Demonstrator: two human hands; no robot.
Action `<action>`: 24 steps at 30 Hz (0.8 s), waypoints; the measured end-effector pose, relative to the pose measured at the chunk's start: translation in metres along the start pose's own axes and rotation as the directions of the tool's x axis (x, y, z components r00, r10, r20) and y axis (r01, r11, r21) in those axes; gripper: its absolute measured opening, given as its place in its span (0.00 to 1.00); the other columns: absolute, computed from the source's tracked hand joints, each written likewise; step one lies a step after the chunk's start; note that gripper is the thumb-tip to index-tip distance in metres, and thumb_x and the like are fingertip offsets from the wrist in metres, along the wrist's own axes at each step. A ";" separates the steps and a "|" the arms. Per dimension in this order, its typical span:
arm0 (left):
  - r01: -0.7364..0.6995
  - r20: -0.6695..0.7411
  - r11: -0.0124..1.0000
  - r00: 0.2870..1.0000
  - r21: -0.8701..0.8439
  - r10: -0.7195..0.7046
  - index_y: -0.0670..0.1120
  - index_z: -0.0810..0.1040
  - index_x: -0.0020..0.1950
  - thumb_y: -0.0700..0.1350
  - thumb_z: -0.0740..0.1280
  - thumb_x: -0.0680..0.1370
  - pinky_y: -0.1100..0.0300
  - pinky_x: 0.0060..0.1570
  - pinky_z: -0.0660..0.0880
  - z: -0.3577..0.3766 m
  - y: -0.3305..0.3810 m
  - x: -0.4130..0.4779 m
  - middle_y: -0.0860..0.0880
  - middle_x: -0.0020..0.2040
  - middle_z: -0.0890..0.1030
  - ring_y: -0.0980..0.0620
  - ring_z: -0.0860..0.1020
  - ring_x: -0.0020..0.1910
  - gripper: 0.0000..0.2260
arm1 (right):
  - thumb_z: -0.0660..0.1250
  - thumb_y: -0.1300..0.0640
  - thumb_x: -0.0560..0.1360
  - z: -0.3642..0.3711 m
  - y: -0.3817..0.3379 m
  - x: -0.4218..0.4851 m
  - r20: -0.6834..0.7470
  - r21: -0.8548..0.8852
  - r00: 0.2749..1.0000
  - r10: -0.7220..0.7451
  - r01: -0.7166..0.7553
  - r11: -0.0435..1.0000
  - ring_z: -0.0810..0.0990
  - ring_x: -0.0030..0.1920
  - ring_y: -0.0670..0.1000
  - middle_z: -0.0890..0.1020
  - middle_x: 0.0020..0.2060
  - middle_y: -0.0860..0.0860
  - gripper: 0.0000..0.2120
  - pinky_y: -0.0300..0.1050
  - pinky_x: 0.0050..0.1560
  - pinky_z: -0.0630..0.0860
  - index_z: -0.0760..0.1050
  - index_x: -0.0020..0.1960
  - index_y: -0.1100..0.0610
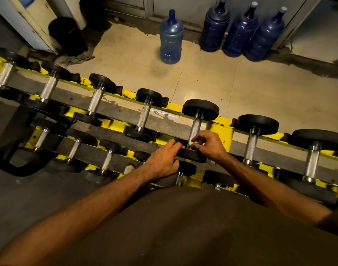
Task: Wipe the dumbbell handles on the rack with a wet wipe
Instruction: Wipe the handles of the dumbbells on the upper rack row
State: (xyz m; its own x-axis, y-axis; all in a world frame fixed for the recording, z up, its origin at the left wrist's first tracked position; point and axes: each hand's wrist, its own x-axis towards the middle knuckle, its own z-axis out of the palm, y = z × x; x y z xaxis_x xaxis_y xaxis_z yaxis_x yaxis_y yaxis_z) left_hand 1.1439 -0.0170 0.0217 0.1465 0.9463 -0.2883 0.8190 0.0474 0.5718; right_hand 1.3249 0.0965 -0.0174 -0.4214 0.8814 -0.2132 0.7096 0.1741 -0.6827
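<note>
- The right hand (208,144) pinches the wet wipe (194,143) against the near end of a dumbbell handle (195,127) on the yellow rack (219,129); the knurling could snag the small wad.
- The left hand (162,162), fingers fairly straight, presses on the dumbbell's near head (192,156); if that pressure eases, the handle may roll.

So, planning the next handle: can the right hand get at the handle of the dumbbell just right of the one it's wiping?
Probably yes. The right hand, pinching the wet wipe, is close beside that next handle, which lies bare with nothing across the gap.
</note>
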 end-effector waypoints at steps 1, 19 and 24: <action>0.002 0.000 1.000 1.000 -0.002 -0.002 0.47 0.70 0.71 0.44 0.68 0.78 0.50 0.61 0.77 0.000 0.001 0.000 0.48 0.64 0.70 0.50 0.74 0.60 0.22 | 0.76 0.59 0.71 -0.004 0.000 0.002 0.043 -0.082 0.996 -0.077 0.081 0.993 0.78 0.43 0.47 0.80 0.42 0.47 0.06 0.43 0.43 0.77 0.84 0.48 0.54; -0.001 -0.002 1.000 1.000 0.006 0.001 0.47 0.69 0.72 0.43 0.67 0.78 0.49 0.59 0.77 0.002 -0.004 0.000 0.48 0.65 0.69 0.49 0.74 0.61 0.23 | 0.68 0.54 0.78 0.004 -0.073 0.049 0.582 -0.695 0.809 -0.082 0.547 0.467 0.77 0.51 0.54 0.77 0.53 0.55 0.12 0.53 0.49 0.78 0.77 0.58 0.60; 0.008 -0.009 1.000 1.000 -0.011 -0.008 0.48 0.70 0.70 0.44 0.68 0.78 0.48 0.60 0.78 0.004 -0.004 0.001 0.49 0.65 0.69 0.49 0.74 0.62 0.21 | 0.69 0.56 0.77 -0.023 -0.056 0.058 0.250 -0.659 0.959 -0.133 0.270 0.702 0.80 0.47 0.56 0.80 0.49 0.56 0.07 0.50 0.44 0.79 0.80 0.51 0.59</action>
State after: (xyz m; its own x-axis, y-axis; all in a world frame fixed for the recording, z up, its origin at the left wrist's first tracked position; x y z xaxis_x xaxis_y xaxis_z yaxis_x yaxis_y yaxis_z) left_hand 1.1427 -0.0179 0.0162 0.1349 0.9486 -0.2862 0.8139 0.0586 0.5780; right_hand 1.2738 0.1478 0.0248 -0.6402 0.7121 -0.2883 0.7566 0.6494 -0.0761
